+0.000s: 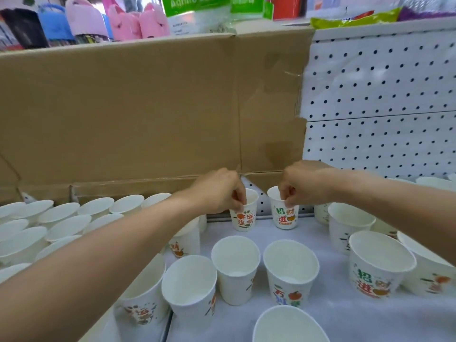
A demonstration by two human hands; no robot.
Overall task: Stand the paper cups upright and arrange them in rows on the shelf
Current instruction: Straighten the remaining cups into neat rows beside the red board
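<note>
I'm pinching the orange-lettered cup (244,219) by its rim with my left hand (219,191), and the green-lettered cup (286,215) with my right hand (304,185).

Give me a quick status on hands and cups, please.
Left hand pinching rim of left back cup; right hand pinching rim of right back cup. Both upright at rear of shelf. Other upright cups close in front, none between.

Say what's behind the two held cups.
Cardboard backs the left cup and right cup; pegboard shows between them. The left hand and right hand hide part of each rim.
</note>
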